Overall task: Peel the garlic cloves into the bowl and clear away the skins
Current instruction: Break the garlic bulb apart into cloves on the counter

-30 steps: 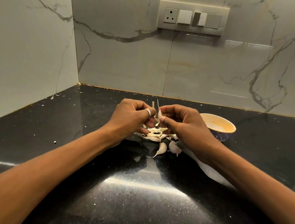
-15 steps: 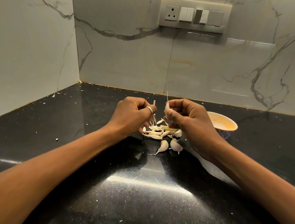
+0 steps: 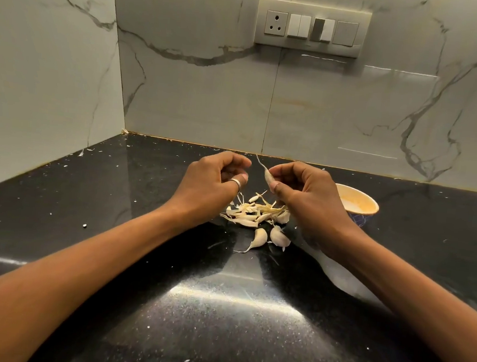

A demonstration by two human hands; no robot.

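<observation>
Marble-veined tiles back a black speckled worktop (image 3: pixel 140 258), with a switch panel (image 3: pixel 312 28) high on the rear wall. Compared with a second ago, when both hands met on one piece, they have drawn apart and a clear gap now lies between them. The right hand (image 3: pixel 307 192) holds a garlic clove (image 3: pixel 267 177) pinched between thumb and forefinger above the worktop, its thin tail pointing up and to the left. The left hand (image 3: pixel 214 179), a ring (image 3: pixel 235 184) on its thumb, is curled with its grip closed; whether a sliver of skin sits inside it cannot be told. Below the gap lies the heap of skins (image 3: pixel 253 210), much as before, and just nearer the camera two loose cloves (image 3: pixel 259 236) rest side by side on the worktop. The bowl (image 3: pixel 372 204) stands behind the right hand, which hides its left part; what it holds cannot be made out. Pale crumbs dot the worktop toward the left wall.
</observation>
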